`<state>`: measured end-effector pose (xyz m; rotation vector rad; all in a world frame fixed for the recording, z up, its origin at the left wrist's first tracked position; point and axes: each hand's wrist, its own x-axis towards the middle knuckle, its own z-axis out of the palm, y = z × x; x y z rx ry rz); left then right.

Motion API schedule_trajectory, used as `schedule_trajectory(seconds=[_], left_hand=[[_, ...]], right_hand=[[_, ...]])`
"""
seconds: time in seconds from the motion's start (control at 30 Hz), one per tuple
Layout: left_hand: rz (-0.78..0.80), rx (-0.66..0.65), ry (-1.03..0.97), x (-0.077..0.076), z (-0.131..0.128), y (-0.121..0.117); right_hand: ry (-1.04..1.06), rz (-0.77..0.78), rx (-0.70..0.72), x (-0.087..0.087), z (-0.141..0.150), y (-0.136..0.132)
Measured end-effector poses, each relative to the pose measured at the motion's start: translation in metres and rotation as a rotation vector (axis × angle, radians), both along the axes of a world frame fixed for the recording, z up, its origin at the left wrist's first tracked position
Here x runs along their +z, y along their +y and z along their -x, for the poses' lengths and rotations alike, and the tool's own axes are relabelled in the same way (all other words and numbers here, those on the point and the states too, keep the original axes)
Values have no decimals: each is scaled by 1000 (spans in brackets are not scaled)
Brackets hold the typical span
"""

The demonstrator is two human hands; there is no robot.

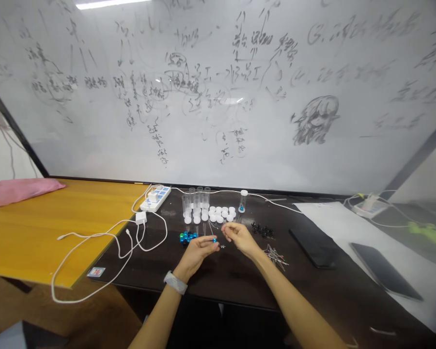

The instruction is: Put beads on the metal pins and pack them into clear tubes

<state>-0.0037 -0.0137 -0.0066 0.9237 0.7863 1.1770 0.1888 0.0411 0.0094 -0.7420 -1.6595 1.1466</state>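
My left hand [199, 249], with a band on its wrist, is closed in a pinch on a small blue bead-like part [214, 240]. A thin wire slants up from that part. To its right, my right hand [239, 236] has thumb and fingertips pressed together; what they hold, if anything, is too small to make out. Just below the fingertips lies a tiny silvery piece [223, 246]. Left of my left hand sits a cluster of shiny blue and green balls [188, 237]. Small black parts [262, 230] and a pile of thin wires [276, 257] lie to the right.
Clear tubes [196, 201] and several white caps [221, 213] stand behind my hands, near a capped tube [242, 201]. A power strip [156, 198] and white cables [111, 231] occupy the left. Two dark phone-like slabs [312, 248] [385, 270] lie at right, before a whiteboard [203, 160].
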Motion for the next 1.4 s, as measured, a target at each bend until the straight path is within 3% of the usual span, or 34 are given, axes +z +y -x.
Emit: schedule_trajectory(seconds=[0.17,0.4,0.7,0.8,1.0,1.27,1.4], left_hand=[[-18,-38,-27,2,-1,-1],[-17,-53,-21,3,-1,-2],[-24,-53,10,4,-1,-3],[-37,-44,31,3,-1,-3],[-102,44,124,-2,-2,-1],[-104,100,146,-2,-3,1],[-99,83,157,-2,-2,0]], right_hand=[[136,49,-41,-9,15,-12],[95,-26,-120,-8,11,-15],[62,-49,-110,-11,12,-15],[21,-121,-115,-7,11,-18],[-203,-423,-151,3,4,-27],[-177,-403,-279,-2,11,-30],[-278,-508,-293,-8,12,-29]])
